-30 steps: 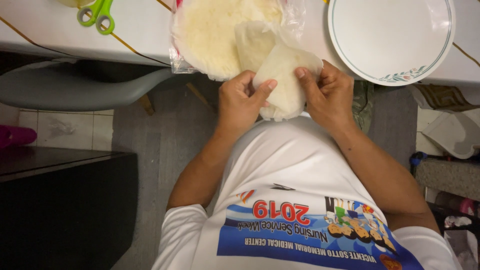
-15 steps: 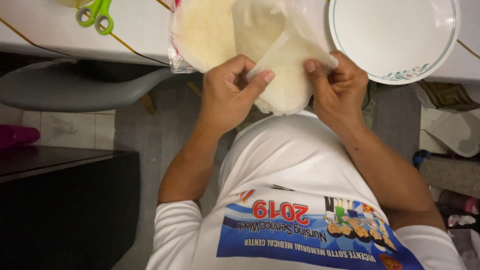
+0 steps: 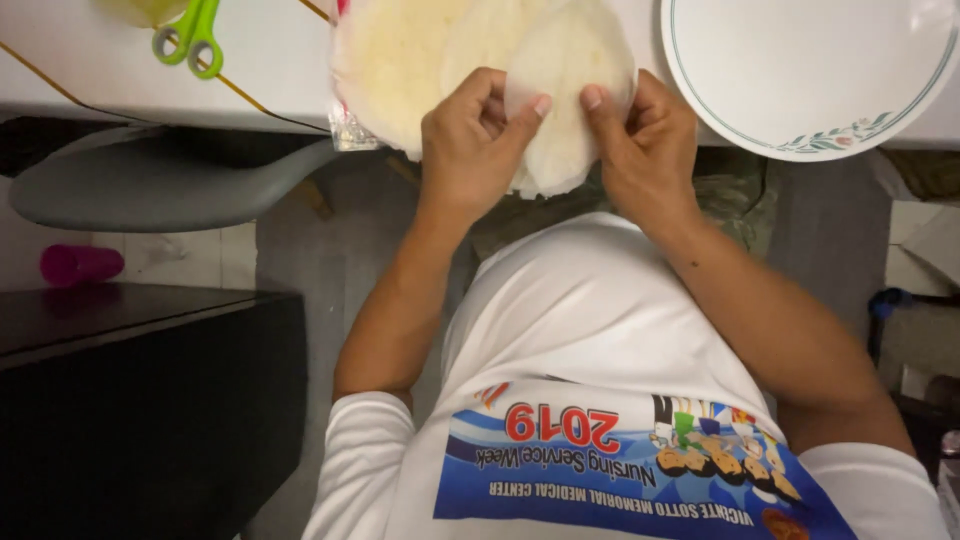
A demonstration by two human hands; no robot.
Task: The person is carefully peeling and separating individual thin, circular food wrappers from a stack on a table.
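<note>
1. The left hand [image 3: 470, 150] and the right hand [image 3: 645, 150] both pinch one thin white wrapper [image 3: 565, 100]. The thumbs and fingertips [image 3: 535, 105] press on its lower edge, so both hands are grasping it.
2. The wrapper is round and floppy. It sits at 12 o'clock from the fingers and rises away from the person. Its long way runs from 6 to 12 o'clock. Its bottom part hangs down between the two hands, over the table [image 3: 100, 85] edge.
3. Both hands are just as near to it. The left hand holds at 9 o'clock of the wrapper, the right hand at 3 o'clock.
4. Behind it, at 10 o'clock, lies a stack [image 3: 400, 60] of more wrappers in a clear bag [image 3: 345, 125]. The held wrapper touches the stack's top.
5. A white plate [image 3: 810, 70] sits at 2 o'clock, just beside the right hand. Green scissors [image 3: 190, 35] lie well apart at 10 o'clock.
6. A second ago the wrapper hung lower, nearer the belly. Now the hands have come up and it stands higher, more over the stack.
</note>
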